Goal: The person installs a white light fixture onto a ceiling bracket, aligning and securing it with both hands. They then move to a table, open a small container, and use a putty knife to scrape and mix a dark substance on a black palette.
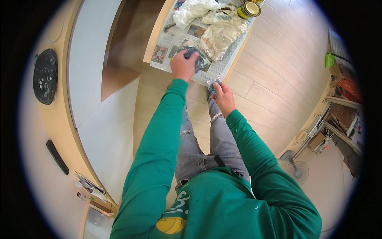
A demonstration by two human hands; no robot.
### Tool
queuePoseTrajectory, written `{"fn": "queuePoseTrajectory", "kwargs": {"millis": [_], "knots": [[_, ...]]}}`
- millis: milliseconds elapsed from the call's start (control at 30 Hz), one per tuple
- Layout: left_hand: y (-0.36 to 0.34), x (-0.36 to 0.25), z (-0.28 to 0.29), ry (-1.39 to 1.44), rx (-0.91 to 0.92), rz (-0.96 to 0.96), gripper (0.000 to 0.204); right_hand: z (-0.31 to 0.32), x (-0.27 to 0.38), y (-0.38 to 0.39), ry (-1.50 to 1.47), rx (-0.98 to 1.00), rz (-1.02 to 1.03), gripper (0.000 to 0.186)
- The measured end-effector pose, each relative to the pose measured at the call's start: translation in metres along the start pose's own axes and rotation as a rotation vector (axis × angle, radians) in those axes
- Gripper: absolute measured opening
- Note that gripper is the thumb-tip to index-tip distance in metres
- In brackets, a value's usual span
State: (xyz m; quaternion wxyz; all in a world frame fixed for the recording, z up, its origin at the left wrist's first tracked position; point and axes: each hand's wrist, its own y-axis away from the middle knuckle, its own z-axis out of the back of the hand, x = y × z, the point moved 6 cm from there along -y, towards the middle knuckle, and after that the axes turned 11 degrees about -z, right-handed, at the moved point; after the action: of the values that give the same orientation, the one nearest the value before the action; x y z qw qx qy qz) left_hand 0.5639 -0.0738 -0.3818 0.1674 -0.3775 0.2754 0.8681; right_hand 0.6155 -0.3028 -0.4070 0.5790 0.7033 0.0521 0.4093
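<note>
Fingers of the left hand [184, 67] are clamped on a dark wad [192, 58] in the upper centre of the frame. The wad is held over the lower part of the newspaper [164, 40]; whether the newspaper is touched by it cannot be told. Fingers of the right hand [224, 99] are pinched together on a small silvery piece [215, 82], which is held at the lower right corner of the table [147, 55], to the right of the wad and lower in the frame. The exact kind of either held item cannot be determined.

The table is located at the top centre of the frame and is covered with newspaper; its light wooden edge is left exposed at the left. A white plastic bag [193, 14] is placed near the top, and a crumpled cream-coloured sheet [223, 38] is placed above and to the right of the wad. A round can [250, 8] with a gold-coloured lid is positioned near the right edge of the table, at the top of the frame. A slim dark object [169, 27] is laid near the left edge.

Both arms are covered by green sleeves [157, 123]. Light floorboards [278, 51] are seen right of the table. A fan [298, 171] is located at the lower right.
</note>
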Motion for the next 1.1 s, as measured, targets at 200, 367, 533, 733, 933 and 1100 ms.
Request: {"fn": "queuePoseTrajectory", "kwargs": {"millis": [200, 367, 533, 733, 933, 1100], "knots": [[0.042, 0.049, -0.017, 0.937, -0.193, 0.324, 0.029, -0.015, 0.026, 0.010, -0.007, 0.038, 0.005, 0.028], [0.080, 0.064, -0.031, 0.783, -0.099, 0.509, 0.028, -0.041, 0.044, 0.000, 0.021, 0.076, -0.054, 0.031], [0.077, 0.060, -0.037, 0.761, -0.089, 0.443, 0.034, -0.068, 0.045, -0.037, -0.004, -0.045, -0.140, 0.032], [0.071, 0.069, -0.043, 0.684, -0.137, 0.371, 0.039, -0.086, 0.054, -0.074, 0.215, -0.286, 0.096, 0.040], [0.071, 0.077, -0.044, 0.737, -0.099, 0.423, 0.039, -0.083, 0.063, -0.065, 0.082, -0.153, -0.080, 0.036], [0.070, 0.077, -0.044, 0.755, -0.092, 0.443, 0.038, -0.076, 0.043, -0.056, -0.059, -0.186, -0.103, 0.038]]}}
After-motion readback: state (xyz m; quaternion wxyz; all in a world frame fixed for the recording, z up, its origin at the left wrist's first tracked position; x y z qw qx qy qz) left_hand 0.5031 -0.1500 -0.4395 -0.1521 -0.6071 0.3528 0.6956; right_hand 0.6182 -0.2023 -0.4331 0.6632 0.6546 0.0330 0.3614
